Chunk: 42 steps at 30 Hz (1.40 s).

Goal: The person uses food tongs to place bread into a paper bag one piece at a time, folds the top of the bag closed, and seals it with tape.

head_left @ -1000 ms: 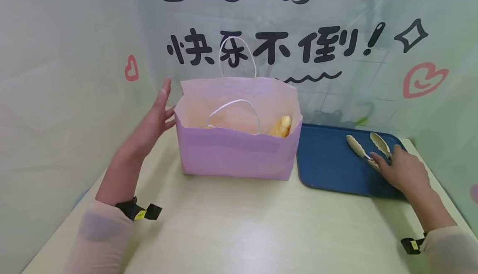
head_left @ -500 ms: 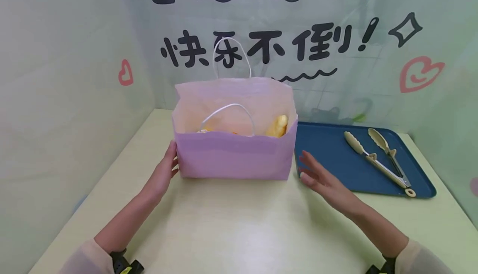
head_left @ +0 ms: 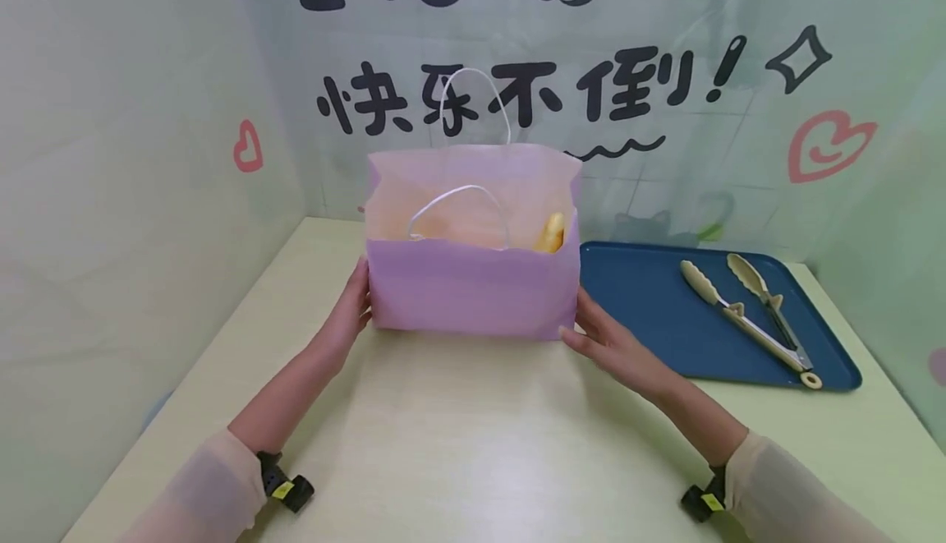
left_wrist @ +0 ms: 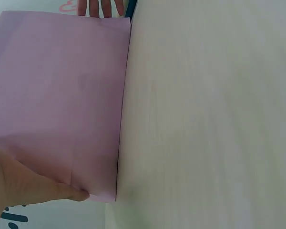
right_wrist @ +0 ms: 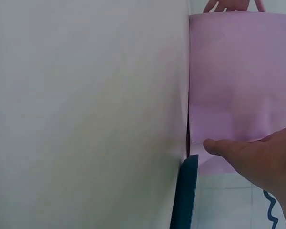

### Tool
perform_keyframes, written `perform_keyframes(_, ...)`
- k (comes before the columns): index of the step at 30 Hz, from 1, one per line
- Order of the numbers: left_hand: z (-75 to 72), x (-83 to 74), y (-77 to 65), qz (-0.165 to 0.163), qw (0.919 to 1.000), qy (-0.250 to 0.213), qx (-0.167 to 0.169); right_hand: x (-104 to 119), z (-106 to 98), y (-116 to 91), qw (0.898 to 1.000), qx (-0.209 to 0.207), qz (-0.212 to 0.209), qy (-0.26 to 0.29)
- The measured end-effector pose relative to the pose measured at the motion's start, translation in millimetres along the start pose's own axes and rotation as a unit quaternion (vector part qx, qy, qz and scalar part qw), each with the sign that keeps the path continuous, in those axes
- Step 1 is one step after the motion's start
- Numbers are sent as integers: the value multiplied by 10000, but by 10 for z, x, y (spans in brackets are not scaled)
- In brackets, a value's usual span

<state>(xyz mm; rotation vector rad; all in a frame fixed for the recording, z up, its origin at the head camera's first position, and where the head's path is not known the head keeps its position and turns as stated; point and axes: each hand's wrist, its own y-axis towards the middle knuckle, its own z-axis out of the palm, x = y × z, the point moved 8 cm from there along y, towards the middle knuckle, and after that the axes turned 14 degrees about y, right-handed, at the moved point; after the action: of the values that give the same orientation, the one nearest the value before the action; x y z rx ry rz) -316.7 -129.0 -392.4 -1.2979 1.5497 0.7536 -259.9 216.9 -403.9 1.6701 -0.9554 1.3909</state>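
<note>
A lilac paper bag with white cord handles stands upright and open-topped in the head view, a golden piece of bread showing at its right inner corner. My left hand lies against its left side, low down. Against the lower right side rests my right hand, thumb at the front bottom corner. In the left wrist view the left thumb lies along the bag's edge. The right wrist view has the right thumb laid out straight on the bag. Most other fingers are hidden behind the bag's sides.
To the bag's right is a dark blue tray with tongs lying spread on it. A pale wooden tabletop extends in front. Behind hangs a printed curtain with large black characters.
My right hand has left the tongs and come over to the bag's right side. The left hand has dropped lower along the left side. The bag has shifted slightly back.
</note>
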Motion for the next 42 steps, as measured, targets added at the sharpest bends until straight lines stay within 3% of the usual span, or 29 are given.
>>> perform_keyframes(5, -15, -13, 376, 13, 9996, -121, -256, -72, -127, 274, 9997, -160, -38, 186)
perform_keyframes(10, -24, 12, 683, -11, 9983, -98, -572, -173, -243, 478, 9984, -460, 219, 226)
perform_keyframes(16, -1, 17, 956, 17, 9947, -311, -983, -214, -354, 684, 9967, -711, 318, 216)
perform_keyframes(25, -20, 67, 1298, -437, 9844, -347, -1671, -217, -498, 929, 9966, -806, -74, 171)
perform_keyframes(29, 8, 33, 1344, -429, 9838, -109, -1737, -203, -560, 952, 9959, -889, -114, 87)
perform_keyframes(32, 14, -9, 1317, -329, 9832, 478, -1728, -181, -589, 911, 9961, -877, 24, -35)
perform_keyframes(35, -18, -72, 1220, -143, 9768, 1282, -1712, -147, -639, 836, 9954, -903, 252, -197)
perform_keyframes(39, -33, -157, 979, 137, 9553, 2366, -1769, -63, -776, 659, 9851, -1127, 410, -1231)
perform_keyframes(42, 14, -222, 721, 314, 9255, 3258, -1907, 25, -845, 466, 9577, -1322, 392, -2526)
